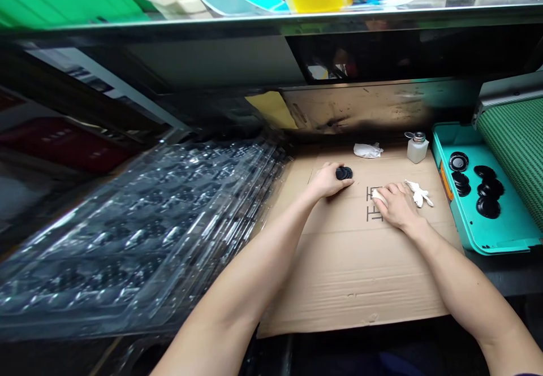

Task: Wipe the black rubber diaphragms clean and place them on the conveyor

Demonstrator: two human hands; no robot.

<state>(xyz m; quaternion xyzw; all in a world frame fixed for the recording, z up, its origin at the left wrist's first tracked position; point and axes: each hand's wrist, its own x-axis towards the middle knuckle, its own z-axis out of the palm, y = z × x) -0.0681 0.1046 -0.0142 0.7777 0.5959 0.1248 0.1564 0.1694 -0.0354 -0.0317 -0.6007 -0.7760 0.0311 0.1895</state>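
Observation:
My left hand [328, 181] rests on the cardboard sheet [352, 268] with its fingers closed round a small black round part [344, 173]. My right hand [394, 202] lies a little to the right, fingers curled over a white wad [377, 195] that shows only at its left edge. A crumpled white cloth [419, 193] lies just right of that hand.
A stack of clear plastic blister trays [139, 234] fills the left. A teal tray [504, 234] with several black round parts [487, 186] stands at the right, beside a green ribbed belt [517, 144]. A small white dispenser bottle [417, 147] and another white wad [367, 150] sit at the back.

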